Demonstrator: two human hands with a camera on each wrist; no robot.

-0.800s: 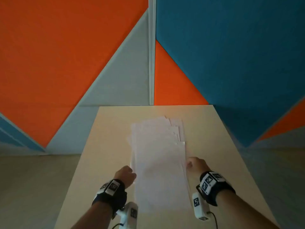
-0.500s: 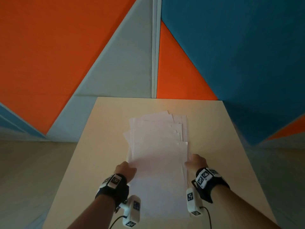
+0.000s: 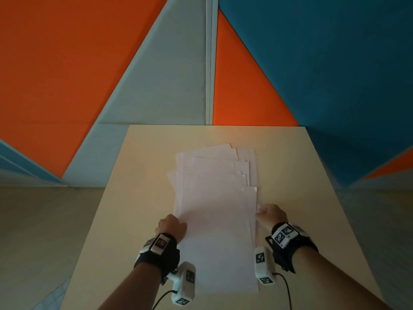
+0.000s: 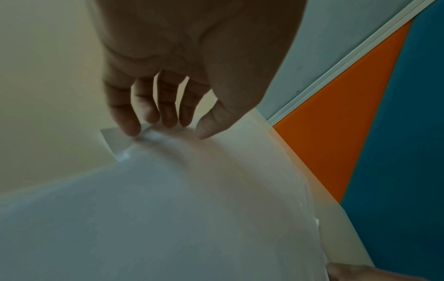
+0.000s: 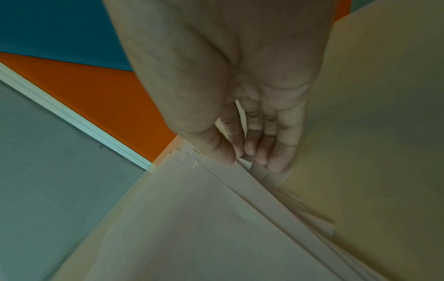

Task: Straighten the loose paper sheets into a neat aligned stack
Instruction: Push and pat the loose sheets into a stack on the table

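Now fingers of the left hand (image 3: 172, 227) touch the white paper stack (image 3: 214, 220), and the right hand (image 3: 271, 214) pinches its edge.

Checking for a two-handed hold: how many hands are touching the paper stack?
2. The left hand rests fingertips on the left edge of the paper stack; the right hand pinches sheets at its right edge. No other hand shows.
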